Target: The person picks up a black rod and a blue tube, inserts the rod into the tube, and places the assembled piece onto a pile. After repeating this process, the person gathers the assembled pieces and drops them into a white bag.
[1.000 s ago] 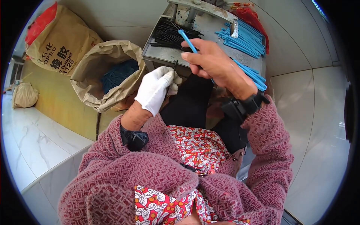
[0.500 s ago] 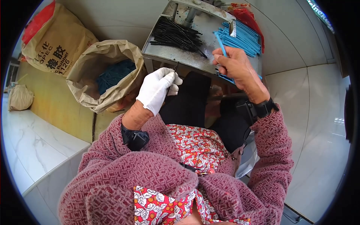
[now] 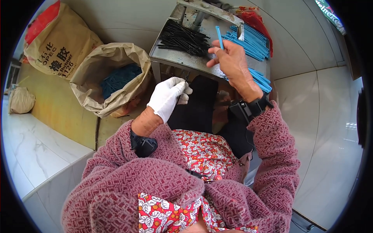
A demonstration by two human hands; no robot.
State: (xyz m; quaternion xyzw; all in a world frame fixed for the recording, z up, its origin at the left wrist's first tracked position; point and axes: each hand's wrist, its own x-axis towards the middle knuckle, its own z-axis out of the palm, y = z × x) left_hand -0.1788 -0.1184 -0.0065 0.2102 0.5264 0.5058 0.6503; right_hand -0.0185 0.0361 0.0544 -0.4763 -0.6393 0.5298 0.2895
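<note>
My left hand (image 3: pixel 171 95), in a white glove, is closed with a thin black rod-like piece (image 3: pixel 187 74) pinched at its fingertips, just off the bench's front edge. My bare right hand (image 3: pixel 234 64) is above the metal bench (image 3: pixel 186 58). It holds a slim light blue strip (image 3: pixel 220 35) standing up between thumb and fingers; some of its fingers are stretched out. A pile of black strips (image 3: pixel 184 39) lies on the bench to the left. Stacked light blue strips (image 3: pixel 250 44) lie to the right, with several more blue strips (image 3: pixel 261 80) beside my right wrist.
A metal frame with a post (image 3: pixel 199 18) rises at the bench's back. Left of the bench stands an open paper sack (image 3: pixel 87 83) with dark blue strips (image 3: pixel 120 79) inside. Behind it is another printed paper sack (image 3: pixel 64 40). A red plastic bag (image 3: pixel 256 21) lies behind the blue stack.
My right hand has moved left with the blue strip, uncovering the blue strips by the wrist. My left hand has shifted slightly right and down, still pinching the black piece.
</note>
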